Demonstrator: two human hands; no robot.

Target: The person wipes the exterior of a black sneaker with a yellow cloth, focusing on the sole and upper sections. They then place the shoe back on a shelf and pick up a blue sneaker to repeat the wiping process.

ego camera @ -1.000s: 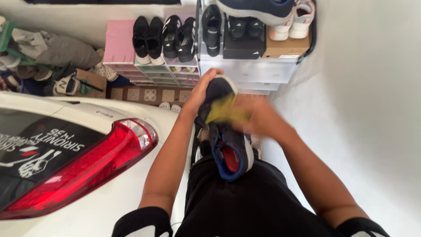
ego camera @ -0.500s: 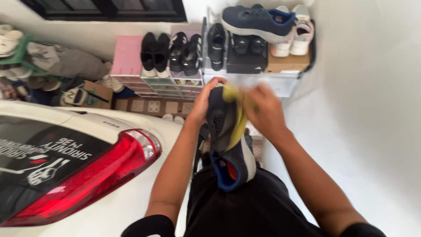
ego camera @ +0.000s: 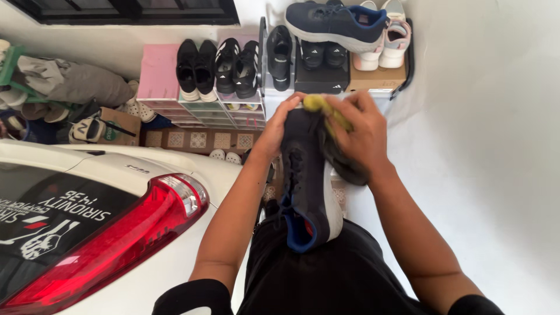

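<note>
I'm looking straight down at a dark navy sneaker point(ego camera: 306, 175) propped heel-down against the lap, its blue-lined collar and red insole nearest me and its toe pointing up toward the shoe rack point(ego camera: 335, 87). My left hand point(ego camera: 279, 131) is closed around the left side of the sneaker's toe, thumb and fingers clamped on it to keep it steady. My right hand point(ego camera: 360, 133) is bunched tight on a yellow cloth point(ego camera: 322, 106), pressing it onto the very tip of the toe; only a bit of the cloth shows past the fingers. By my reading, this is the wiping step, and the rubbing has reached the front end of the upper. The next move, I'd judge, calls for keeping the left grip firm so the sneaker doesn't twist, then dragging the cloth back down the sneaker's right side toward the white midsole edge, which sits just beside the right wrist. Left of the sneaker is the white car point(ego camera: 116, 233) with its red tail lamp point(ego camera: 116, 233) close to my left forearm. Beyond the sneaker's toe, the rack holds black pairs, a matching navy shoe point(ego camera: 335, 22) and pink-and-white trainers point(ego camera: 388, 32) on boxes.
</note>
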